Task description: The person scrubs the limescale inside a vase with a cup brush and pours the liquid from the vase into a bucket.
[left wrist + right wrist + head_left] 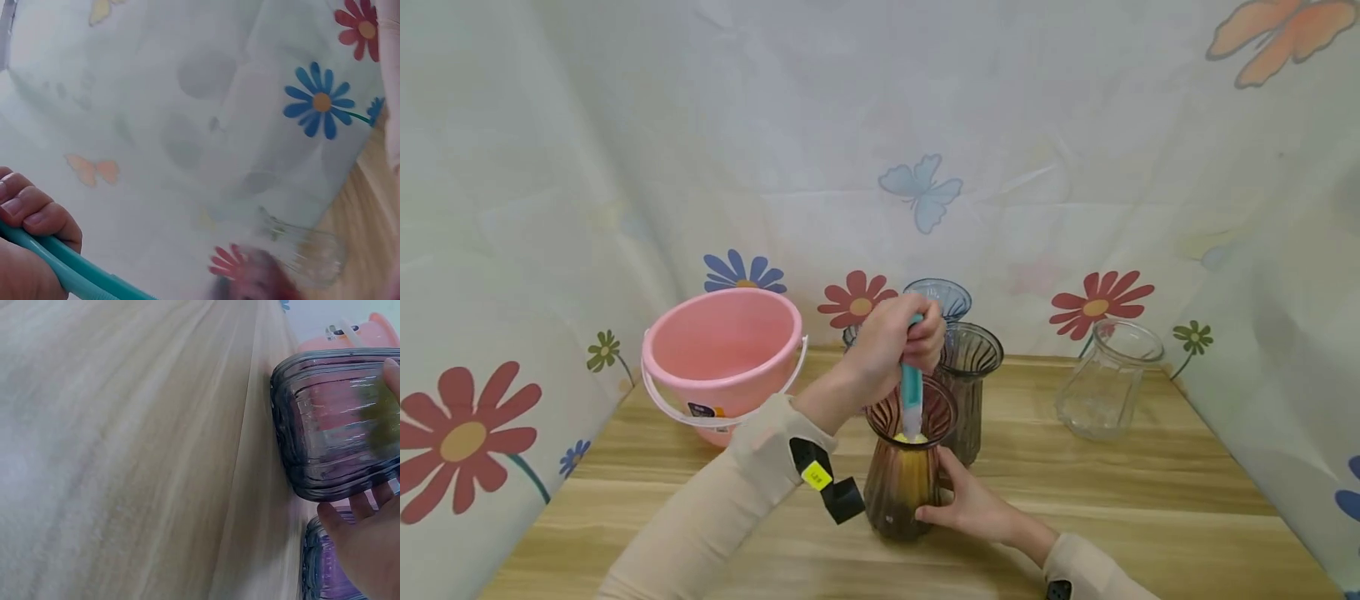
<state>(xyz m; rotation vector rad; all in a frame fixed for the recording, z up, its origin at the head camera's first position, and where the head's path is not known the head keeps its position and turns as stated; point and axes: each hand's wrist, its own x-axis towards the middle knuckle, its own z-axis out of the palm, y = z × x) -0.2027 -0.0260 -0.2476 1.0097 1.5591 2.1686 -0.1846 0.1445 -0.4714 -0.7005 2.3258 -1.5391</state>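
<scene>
My left hand (898,337) grips the teal handle (912,392) of a sponge bottle brush from above. In the left wrist view its fingers curl round the same handle (81,275). The brush's yellow sponge head (912,437) is down inside a ribbed purple-brown glass vase (898,492), seen through the glass. My right hand (973,508) holds this vase low on its right side, thumb and fingers spread round it. The right wrist view shows the base of the vase (344,419) with the right hand (369,540) against it.
A pink bucket (724,382) with a white handle stands at the left. Behind the held vase are a grey glass vase (973,400) and a blue one (951,292). A clear glass vase (1097,400) stands at the right. Printed cloth walls surround the wooden table (1150,517).
</scene>
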